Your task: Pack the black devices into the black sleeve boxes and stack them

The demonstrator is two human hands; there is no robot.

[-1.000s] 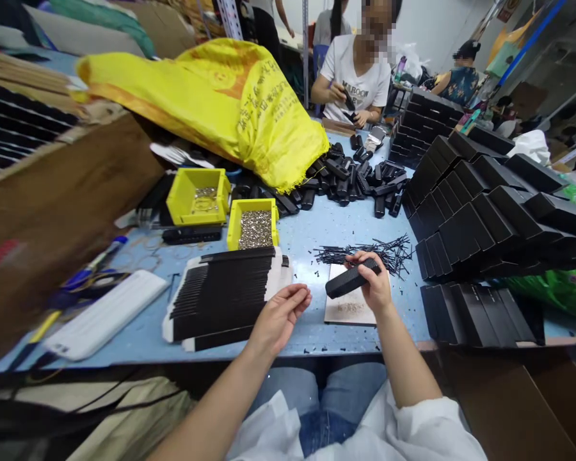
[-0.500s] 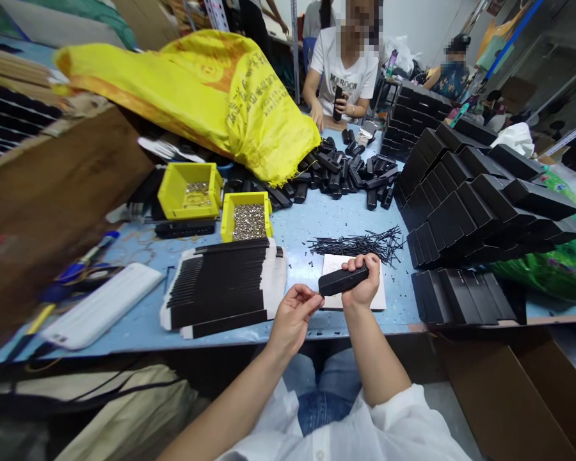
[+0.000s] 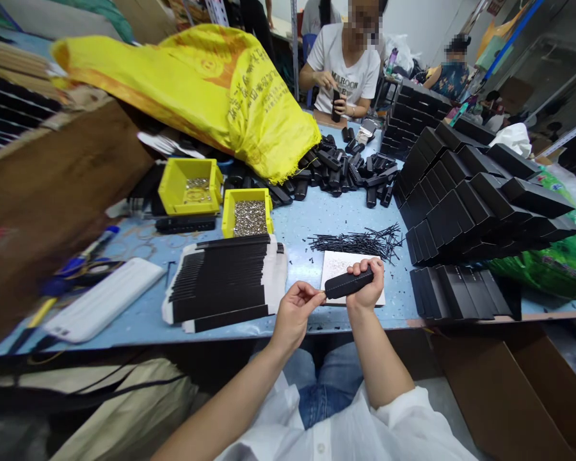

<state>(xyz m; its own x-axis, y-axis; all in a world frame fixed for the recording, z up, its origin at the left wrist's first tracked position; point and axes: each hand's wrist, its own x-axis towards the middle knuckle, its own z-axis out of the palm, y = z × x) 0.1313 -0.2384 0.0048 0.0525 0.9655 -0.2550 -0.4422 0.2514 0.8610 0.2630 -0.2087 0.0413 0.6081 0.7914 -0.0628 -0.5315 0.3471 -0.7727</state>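
My right hand (image 3: 368,291) is wrapped round a slim black stitched case (image 3: 346,283), held tilted above a white pad (image 3: 333,261). At the case's left end, the thumb and forefinger of my left hand (image 3: 292,312) are pinched together. What they hold is too small to make out. Behind the pad lies a heap of thin black sticks (image 3: 358,242). To the left of my hands rests a row of flat black boxes (image 3: 225,278) with white ends.
Two yellow bins (image 3: 167,195) hold small metal parts. A yellow sack (image 3: 187,89) lies beside piled black cases (image 3: 336,166). Black boxes (image 3: 470,198) are stacked at right. A white power bank-like block (image 3: 105,299) lies left. A co-worker (image 3: 350,70) handles a black item opposite.
Both my hands and the black case have shifted slightly right, with the grip kept. The co-worker's one hand has risen from the table to the top of the black item.
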